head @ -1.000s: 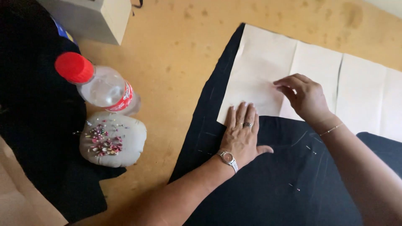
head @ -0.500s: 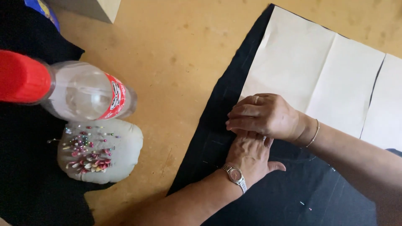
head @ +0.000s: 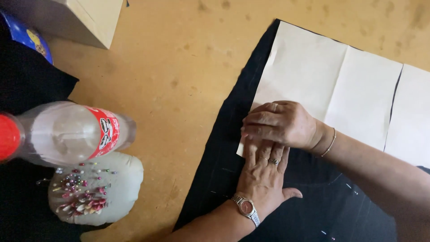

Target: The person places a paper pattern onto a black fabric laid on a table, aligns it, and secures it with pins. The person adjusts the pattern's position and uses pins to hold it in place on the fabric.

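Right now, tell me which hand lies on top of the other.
The right hand, with the thin bracelet, lies on top, at the cream paper's lower corner. The left hand, wearing the wristwatch, is flat on the black fabric beneath it.

The table (head: 179, 76) is matt, stained fibreboard or wood. Matt black cloth (head: 233, 148) lies under smooth, creased cream paper (head: 313, 76). The bottle (head: 67, 132) is clear glossy plastic with a red cap. The pincushion (head: 116, 188) is soft pale fabric. The wristwatch (head: 246, 208) is shiny metal.

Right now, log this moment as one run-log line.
left hand: flat on black fabric | right hand: over it, at paper pattern corner
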